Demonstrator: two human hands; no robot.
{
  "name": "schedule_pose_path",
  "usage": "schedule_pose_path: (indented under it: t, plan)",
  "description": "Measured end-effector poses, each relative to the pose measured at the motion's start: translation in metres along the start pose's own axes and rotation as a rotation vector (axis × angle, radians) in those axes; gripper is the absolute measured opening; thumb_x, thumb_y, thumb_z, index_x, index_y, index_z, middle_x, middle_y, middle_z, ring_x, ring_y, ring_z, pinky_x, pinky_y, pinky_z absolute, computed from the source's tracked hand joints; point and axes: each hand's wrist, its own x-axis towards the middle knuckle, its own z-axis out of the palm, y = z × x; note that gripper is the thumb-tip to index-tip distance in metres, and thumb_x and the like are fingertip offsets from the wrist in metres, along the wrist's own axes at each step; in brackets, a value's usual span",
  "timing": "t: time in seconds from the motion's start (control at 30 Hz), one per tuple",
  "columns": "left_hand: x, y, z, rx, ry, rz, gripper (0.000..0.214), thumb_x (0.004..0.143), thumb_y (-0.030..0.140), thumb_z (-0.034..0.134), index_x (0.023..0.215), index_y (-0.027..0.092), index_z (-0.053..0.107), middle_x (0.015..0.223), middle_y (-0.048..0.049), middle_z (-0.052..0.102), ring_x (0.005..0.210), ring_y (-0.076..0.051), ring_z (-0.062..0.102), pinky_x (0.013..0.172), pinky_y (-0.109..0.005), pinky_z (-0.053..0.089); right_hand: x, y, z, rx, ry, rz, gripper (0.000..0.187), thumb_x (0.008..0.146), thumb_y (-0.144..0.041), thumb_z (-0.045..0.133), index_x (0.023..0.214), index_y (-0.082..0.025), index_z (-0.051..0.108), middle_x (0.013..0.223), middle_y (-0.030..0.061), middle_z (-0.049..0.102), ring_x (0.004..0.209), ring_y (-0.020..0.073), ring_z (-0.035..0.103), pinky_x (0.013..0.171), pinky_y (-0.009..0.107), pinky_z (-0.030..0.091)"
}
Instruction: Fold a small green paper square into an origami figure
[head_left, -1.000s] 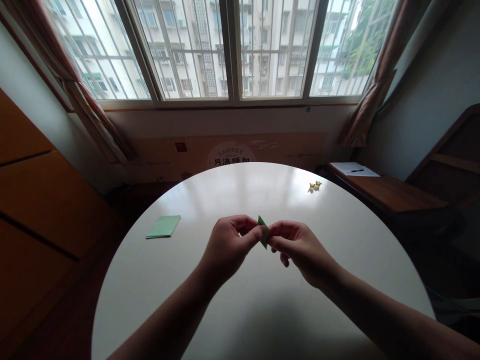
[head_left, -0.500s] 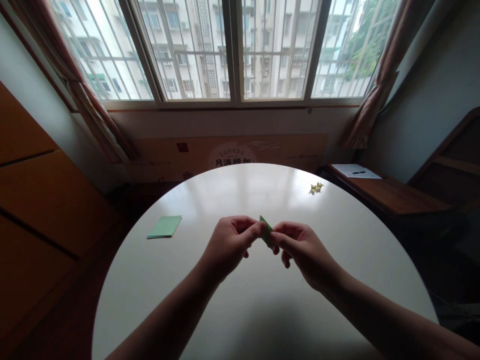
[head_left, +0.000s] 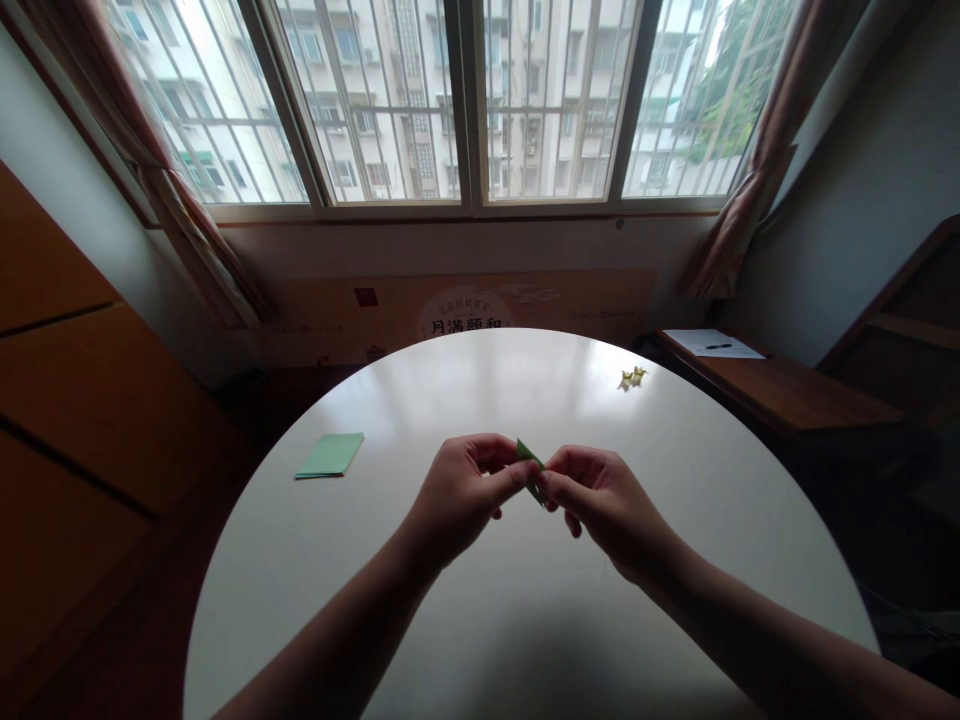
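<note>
Above the middle of the white round table (head_left: 480, 610), a small piece of folded green paper (head_left: 524, 450) is held between both hands. My left hand (head_left: 471, 490) pinches it from the left with thumb and fingers. From the other side my right hand (head_left: 592, 490) grips its lower right part, thumb on the near face. The fingertips of both hands nearly meet and hide much of the paper, so its exact folds cannot be made out.
A stack of light green square paper (head_left: 330, 455) lies on the table's left. Small yellowish folded pieces (head_left: 632, 378) sit near the far right edge. Beyond that edge, a wooden side table (head_left: 795, 385) bears a white sheet (head_left: 701, 344) and a pen (head_left: 718, 346).
The green paper and my fingertips have shifted slightly down. My left thumb has slid a little to the right, closer to my right thumb.
</note>
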Motion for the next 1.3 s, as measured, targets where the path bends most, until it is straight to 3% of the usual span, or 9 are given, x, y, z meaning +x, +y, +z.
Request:
schedule_pose_path:
  t: [0.2, 0.43, 0.73, 1.3]
  plan:
    - [0.0015, -0.0035, 0.0014, -0.033, 0.025, 0.024, 0.012, 0.076, 0.025, 0.073, 0.076, 0.012, 0.074, 0.066, -0.0028, 0.068, 0.056, -0.01, 0.052, 0.044, -0.018, 0.042, 0.0014, 0.0019, -0.0009, -0.034, 0.003, -0.064, 0.02, 0.083, -0.036, 0.071, 0.08, -0.016, 0.068, 0.067, 0.0003, 0.059, 0.057, 0.0123, 0.049, 0.042, 0.021, 0.038]
    - [0.0021, -0.0049, 0.0046, -0.082, 0.065, -0.002, 0.014, 0.07, 0.025, 0.078, 0.073, 0.012, 0.076, 0.062, -0.0034, 0.066, 0.057, -0.011, 0.051, 0.044, -0.019, 0.04, 0.0063, 0.0017, -0.0034, -0.07, 0.021, -0.099, 0.006, 0.079, -0.02, 0.065, 0.075, -0.016, 0.066, 0.066, -0.0007, 0.059, 0.051, 0.0089, 0.044, 0.04, 0.019, 0.035]
    - [0.0014, -0.006, 0.0064, -0.125, 0.082, -0.01, 0.017, 0.07, 0.028, 0.079, 0.07, 0.012, 0.074, 0.061, -0.0027, 0.067, 0.055, -0.01, 0.051, 0.045, -0.018, 0.039, 0.0083, 0.0038, -0.0034, -0.046, 0.008, -0.009, 0.005, 0.077, -0.02, 0.062, 0.077, -0.016, 0.064, 0.065, -0.0023, 0.058, 0.052, 0.0091, 0.044, 0.039, 0.018, 0.036]
    - [0.0042, -0.0025, 0.0048, -0.16, 0.13, -0.005, 0.014, 0.066, 0.025, 0.081, 0.067, 0.013, 0.074, 0.061, -0.0018, 0.066, 0.052, -0.009, 0.047, 0.044, -0.018, 0.038, 0.0085, -0.0016, -0.0066, -0.043, 0.024, -0.004, 0.016, 0.072, -0.016, 0.06, 0.081, -0.016, 0.073, 0.066, -0.0013, 0.062, 0.051, 0.0091, 0.047, 0.039, 0.019, 0.038]
